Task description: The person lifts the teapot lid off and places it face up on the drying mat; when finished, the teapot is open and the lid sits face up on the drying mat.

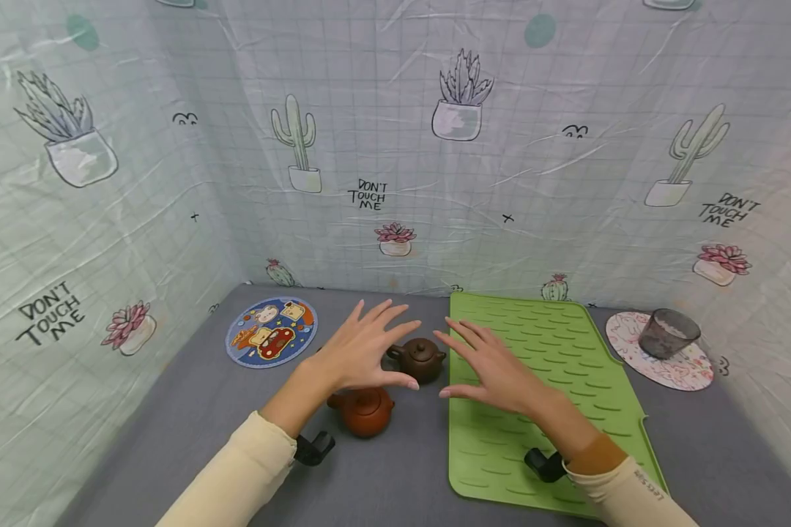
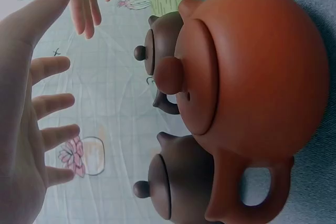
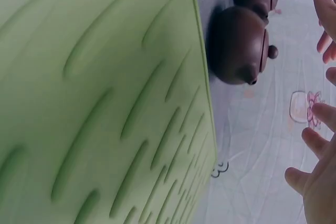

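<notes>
My left hand (image 1: 362, 351) hovers open, fingers spread, over the grey table. Just under its wrist stands an orange-brown clay teapot (image 1: 364, 411), which fills the left wrist view (image 2: 252, 77). A dark brown teapot (image 1: 420, 359) sits between my two hands. A second dark brown teapot (image 2: 178, 182) shows behind the orange one; in the head view my left hand hides it. My right hand (image 1: 494, 366) is open too, held above the left edge of the green ridged mat (image 1: 554, 344). Neither hand touches a teapot. Both dark teapots (image 3: 239, 43) stand beside the mat's edge.
A round cartoon-printed coaster (image 1: 272, 331) lies at the back left. At the back right, a grey glass cup (image 1: 668, 333) stands on a pink floral coaster (image 1: 688, 369). Cactus-printed plastic sheeting (image 1: 395, 146) walls in the table on three sides.
</notes>
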The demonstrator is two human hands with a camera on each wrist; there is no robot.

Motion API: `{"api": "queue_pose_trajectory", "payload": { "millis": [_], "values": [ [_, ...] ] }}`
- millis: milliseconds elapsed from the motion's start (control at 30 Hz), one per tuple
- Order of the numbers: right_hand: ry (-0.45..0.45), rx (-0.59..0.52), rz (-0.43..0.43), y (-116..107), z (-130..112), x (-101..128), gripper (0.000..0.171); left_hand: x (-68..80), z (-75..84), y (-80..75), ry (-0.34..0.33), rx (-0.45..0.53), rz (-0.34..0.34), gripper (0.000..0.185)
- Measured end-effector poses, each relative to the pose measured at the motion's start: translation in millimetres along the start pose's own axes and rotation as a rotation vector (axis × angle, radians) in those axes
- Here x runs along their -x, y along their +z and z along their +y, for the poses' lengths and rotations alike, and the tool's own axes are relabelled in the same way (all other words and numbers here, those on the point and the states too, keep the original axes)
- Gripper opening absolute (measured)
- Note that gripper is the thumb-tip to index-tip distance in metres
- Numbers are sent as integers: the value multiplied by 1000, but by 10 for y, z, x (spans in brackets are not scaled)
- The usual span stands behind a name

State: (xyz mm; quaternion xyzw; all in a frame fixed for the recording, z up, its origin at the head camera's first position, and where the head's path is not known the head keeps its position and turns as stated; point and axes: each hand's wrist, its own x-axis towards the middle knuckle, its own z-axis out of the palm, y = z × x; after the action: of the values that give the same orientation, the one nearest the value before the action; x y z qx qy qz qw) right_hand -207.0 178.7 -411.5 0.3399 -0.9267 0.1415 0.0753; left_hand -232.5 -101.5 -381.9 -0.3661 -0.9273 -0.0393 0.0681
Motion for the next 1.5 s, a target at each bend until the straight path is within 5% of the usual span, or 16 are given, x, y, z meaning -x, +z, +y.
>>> {"api": "queue_pose_trajectory", "payload": {
  "millis": [600,1200,1500],
  "values": [
    [-21,-107,32,44,-308,-50,88,307,14,-84,-9,37,122,98],
    [-91,-229,18,327,-732,-134,85,820,-27,-3,-154,157,249,94],
    [-74,-246,-56,492,-885,-181,74,1062,-35,145,-278,225,233,91]
  ]
}}
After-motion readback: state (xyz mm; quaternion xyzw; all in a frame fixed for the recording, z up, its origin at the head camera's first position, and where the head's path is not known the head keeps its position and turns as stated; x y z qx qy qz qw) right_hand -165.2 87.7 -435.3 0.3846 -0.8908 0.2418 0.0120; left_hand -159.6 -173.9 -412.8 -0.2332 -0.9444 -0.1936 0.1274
